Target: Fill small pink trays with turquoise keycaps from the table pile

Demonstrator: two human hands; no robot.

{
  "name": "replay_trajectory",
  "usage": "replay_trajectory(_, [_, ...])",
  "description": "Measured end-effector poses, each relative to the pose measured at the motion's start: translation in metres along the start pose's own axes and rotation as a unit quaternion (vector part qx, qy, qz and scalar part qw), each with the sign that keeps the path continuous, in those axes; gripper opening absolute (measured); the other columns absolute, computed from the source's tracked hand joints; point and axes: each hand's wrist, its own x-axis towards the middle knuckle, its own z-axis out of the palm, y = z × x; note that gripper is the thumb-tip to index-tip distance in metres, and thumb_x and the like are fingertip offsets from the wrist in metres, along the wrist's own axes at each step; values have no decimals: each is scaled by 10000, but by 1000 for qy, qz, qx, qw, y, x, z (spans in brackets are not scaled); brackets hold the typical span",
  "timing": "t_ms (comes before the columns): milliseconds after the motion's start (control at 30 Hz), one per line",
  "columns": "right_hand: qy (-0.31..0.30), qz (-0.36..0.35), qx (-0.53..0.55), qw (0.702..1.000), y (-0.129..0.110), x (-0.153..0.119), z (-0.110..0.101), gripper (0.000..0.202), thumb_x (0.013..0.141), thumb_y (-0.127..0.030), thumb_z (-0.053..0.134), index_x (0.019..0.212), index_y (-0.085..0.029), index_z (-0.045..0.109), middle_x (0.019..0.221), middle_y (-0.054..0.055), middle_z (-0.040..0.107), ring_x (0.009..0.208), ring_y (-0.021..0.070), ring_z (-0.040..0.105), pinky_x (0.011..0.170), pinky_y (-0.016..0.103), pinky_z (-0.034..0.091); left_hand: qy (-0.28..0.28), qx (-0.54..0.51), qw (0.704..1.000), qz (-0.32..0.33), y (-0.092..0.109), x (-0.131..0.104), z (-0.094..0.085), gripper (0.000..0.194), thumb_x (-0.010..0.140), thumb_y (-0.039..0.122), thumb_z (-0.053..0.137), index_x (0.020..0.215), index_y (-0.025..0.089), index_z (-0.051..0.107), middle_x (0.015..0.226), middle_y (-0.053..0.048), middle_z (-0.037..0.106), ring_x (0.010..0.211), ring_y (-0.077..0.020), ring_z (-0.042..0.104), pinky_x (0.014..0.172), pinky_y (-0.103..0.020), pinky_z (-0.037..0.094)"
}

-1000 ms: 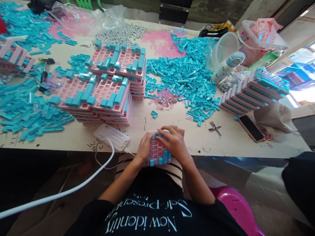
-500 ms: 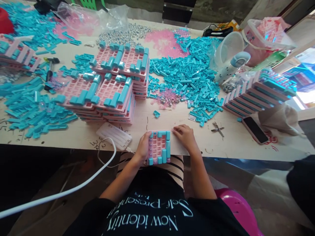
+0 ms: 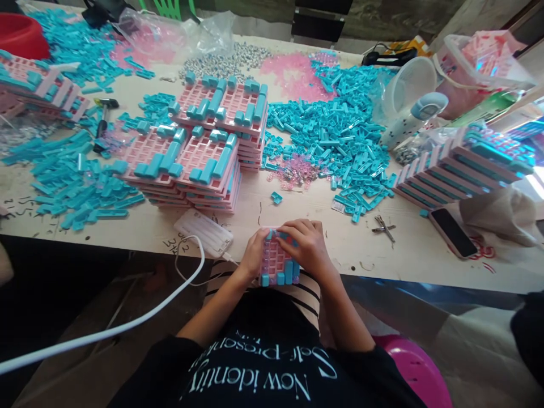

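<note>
My left hand [image 3: 254, 253] grips the left edge of a small pink grid panel [image 3: 277, 258] at the table's front edge, above my lap. Turquoise caps sit along the panel's lower and right sides, and clear pinkish pieces line its left side. My right hand [image 3: 306, 245] is over the panel's upper right part, with thumb and fingers pinched together near its top edge. Whatever the pinch holds is hidden by the fingers. Close to the left hand lies a white power bank [image 3: 204, 231] with a cable plugged in.
Stacks of pink panels [image 3: 204, 153] with turquoise caps stand left of centre. Loose turquoise caps [image 3: 335, 136] and pink clear pieces [image 3: 293, 76] spread behind. On the right are crossed metal tools [image 3: 383, 228], a phone [image 3: 453, 233] and another panel stack [image 3: 459, 164]. A hammer [image 3: 102, 123] lies left.
My right hand has moved left from the tabletop onto the panel's upper right part. The left hand keeps its hold. The whole view has shifted slightly.
</note>
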Motion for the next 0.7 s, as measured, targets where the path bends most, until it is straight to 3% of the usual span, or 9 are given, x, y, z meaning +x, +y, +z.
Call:
replay_trajectory(100, [7,-5,-4,1000,1,-1,1,145,868,-291,560,966,-218,637,960,33,680,908,173,574,786,352,289,-29,13,999,29,1,-2,1,240,760,386,582,819,155,615,798,12,626,776,-137,545,754,-241,418])
replay_trajectory(200, [10,-6,-2,1000,1,-2,1,140,865,-287,569,973,-224,632,952,19,681,904,165,574,782,350,284,-40,8,999,17,1,-3,2,239,748,369,607,851,154,588,790,22,606,736,-119,532,720,-234,418])
replay_trajectory(700, [0,31,56,998,5,-4,-11,131,854,-301,577,944,-226,636,963,28,684,904,176,599,780,344,300,-43,27,998,23,-1,-2,-1,301,786,434,528,788,141,599,745,-1,607,713,-140,541,719,-260,428])
